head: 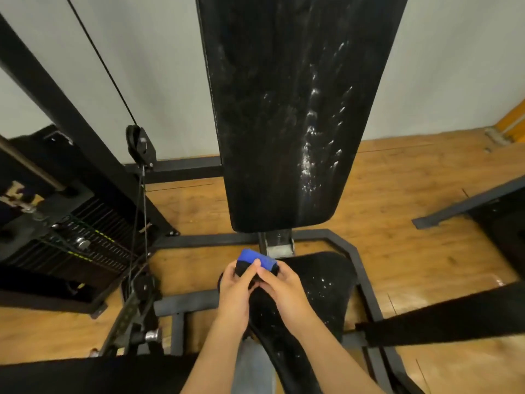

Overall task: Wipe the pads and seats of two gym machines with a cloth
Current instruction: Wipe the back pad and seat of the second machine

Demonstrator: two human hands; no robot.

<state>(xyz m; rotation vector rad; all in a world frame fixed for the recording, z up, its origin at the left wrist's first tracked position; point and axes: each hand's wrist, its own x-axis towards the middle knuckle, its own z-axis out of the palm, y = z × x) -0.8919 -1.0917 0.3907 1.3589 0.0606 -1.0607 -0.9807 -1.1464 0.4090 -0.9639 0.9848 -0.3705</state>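
Observation:
A tall black back pad [287,115] rises in front of me, streaked with white marks down its right side. Below it lies the black seat [321,282], speckled with white on its right half. A blue and black cloth [257,258] is bunched over the seat's back left corner. My left hand [237,288] and my right hand [281,285] both grip the cloth, with fingers curled round it from either side. Part of the cloth is hidden under my fingers.
A black weight stack [71,245] with a cable and pulley [139,146] stands at the left. The machine's grey steel frame [349,245] runs round the seat over a wooden floor. Black padded arms cross the lower left and the right [443,322].

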